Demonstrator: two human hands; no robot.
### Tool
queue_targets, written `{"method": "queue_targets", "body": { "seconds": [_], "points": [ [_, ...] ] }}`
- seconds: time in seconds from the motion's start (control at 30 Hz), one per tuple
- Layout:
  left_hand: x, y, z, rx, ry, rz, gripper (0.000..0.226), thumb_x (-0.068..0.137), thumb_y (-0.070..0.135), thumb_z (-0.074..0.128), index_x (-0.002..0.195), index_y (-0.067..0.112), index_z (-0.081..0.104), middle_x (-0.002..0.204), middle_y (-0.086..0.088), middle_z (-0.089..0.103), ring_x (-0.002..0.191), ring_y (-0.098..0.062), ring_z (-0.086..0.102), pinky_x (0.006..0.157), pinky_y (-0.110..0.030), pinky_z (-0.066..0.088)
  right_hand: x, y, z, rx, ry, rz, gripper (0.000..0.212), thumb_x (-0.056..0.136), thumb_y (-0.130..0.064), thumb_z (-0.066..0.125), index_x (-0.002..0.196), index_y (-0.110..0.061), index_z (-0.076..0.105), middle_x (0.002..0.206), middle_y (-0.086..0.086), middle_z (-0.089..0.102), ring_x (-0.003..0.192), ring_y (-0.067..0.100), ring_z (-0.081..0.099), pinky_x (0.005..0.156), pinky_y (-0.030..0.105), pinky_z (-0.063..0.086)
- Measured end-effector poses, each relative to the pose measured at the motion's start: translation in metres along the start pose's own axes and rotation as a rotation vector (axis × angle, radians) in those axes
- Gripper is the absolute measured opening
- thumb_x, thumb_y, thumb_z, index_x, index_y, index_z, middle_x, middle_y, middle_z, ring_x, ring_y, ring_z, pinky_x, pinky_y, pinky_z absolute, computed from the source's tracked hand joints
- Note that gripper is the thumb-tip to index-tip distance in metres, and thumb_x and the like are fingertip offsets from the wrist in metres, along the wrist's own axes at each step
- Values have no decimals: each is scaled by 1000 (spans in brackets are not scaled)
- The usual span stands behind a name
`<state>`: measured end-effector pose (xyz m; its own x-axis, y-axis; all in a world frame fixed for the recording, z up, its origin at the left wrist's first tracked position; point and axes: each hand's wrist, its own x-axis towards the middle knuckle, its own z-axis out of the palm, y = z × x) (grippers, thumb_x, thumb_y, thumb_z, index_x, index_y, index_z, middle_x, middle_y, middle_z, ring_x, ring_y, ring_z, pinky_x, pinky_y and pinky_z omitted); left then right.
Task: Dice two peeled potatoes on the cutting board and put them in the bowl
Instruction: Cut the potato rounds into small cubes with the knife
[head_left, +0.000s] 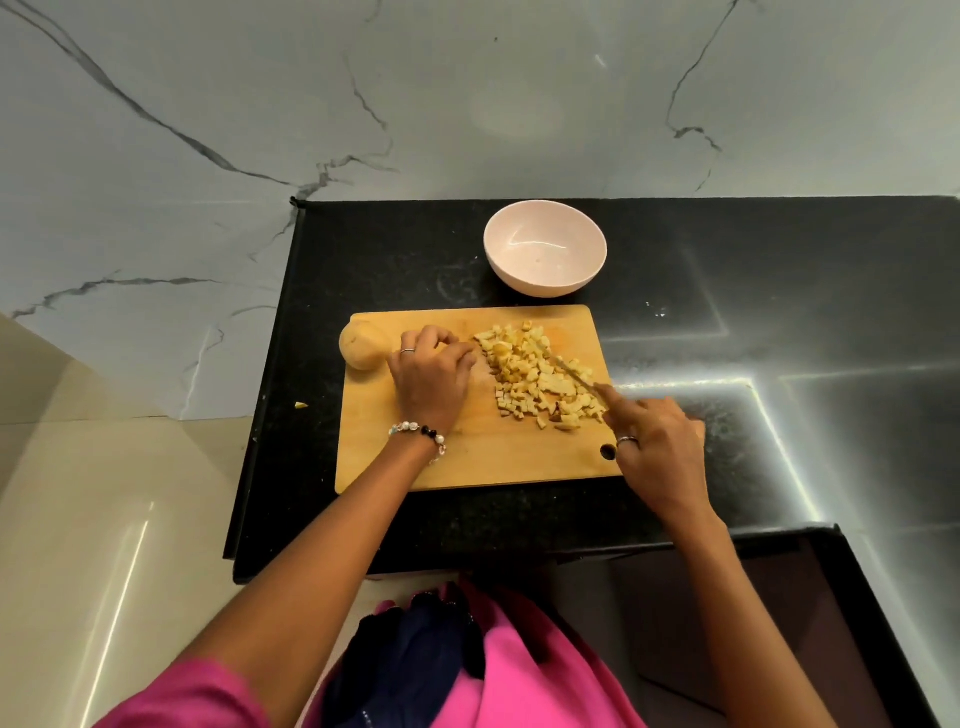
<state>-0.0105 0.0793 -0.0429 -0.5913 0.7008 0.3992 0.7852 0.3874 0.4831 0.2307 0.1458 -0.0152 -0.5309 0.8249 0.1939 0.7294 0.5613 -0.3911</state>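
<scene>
Right hand (660, 447) grips knife (574, 375), blade pointing toward desk's far-left corner over diced potato (540, 376); left hand (431, 376) fingers curled, contents unclear; whole potato (363, 345) at cutting board (467, 457) left edge.

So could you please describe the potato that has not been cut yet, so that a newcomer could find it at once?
Start at the wooden cutting board on the black counter, below the pale bowl. Go to the board's far left edge, just beyond the left hand. The whole potato sits there, round, smooth and in one piece, unlike the small diced pieces piled on the right.
</scene>
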Motion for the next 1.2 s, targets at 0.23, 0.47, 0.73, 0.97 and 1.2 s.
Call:
{"method": "queue_targets", "body": {
  "seconds": [0.23, 0.47, 0.73, 0.97, 1.2],
  "points": [
    [-14, 6, 5, -263, -84, -21, 27, 90, 17, 55, 111, 7, 69, 100, -9, 66, 93, -26, 58, 79, -26, 42, -24, -9, 15, 150, 89, 386, 41, 96, -9, 49, 137, -7, 49, 94, 11, 52, 81, 18, 46, 72, 28, 34],
    [-26, 16, 6, -328, -100, -43, 31, 90, 21, 52, 113, 6, 68, 107, -10, 67, 99, -25, 61, 83, -26, 43, -41, -23, 34, 111, 71, 439, 49, 92, -1, 48, 140, -1, 41, 109, 15, 46, 95, 27, 49, 73, 28, 38],
    [-30, 12, 0, -361, -70, -80, 26, 91, 15, 58, 112, 6, 68, 106, -11, 66, 97, -22, 62, 83, -22, 44, -48, -43, 55, -49, 94, 264, 58, 69, 17, 57, 126, 14, 48, 103, 27, 50, 88, 37, 45, 69, 44, 49],
    [-31, 7, -2, -359, -73, -93, 24, 92, 9, 57, 113, 4, 67, 113, -12, 66, 105, -23, 61, 89, -20, 41, -35, -54, 63, -88, 114, 125, 47, 70, 12, 45, 116, 18, 52, 97, 25, 50, 85, 29, 32, 67, 46, 47],
    [-31, 10, -2, -352, -68, -125, 27, 93, 5, 53, 118, 2, 64, 118, -12, 64, 110, -21, 59, 92, -12, 34, -32, -51, 54, -216, 123, 2, 46, 81, 3, 32, 119, 16, 52, 102, 26, 53, 89, 33, 37, 64, 46, 47]
  ]
}}
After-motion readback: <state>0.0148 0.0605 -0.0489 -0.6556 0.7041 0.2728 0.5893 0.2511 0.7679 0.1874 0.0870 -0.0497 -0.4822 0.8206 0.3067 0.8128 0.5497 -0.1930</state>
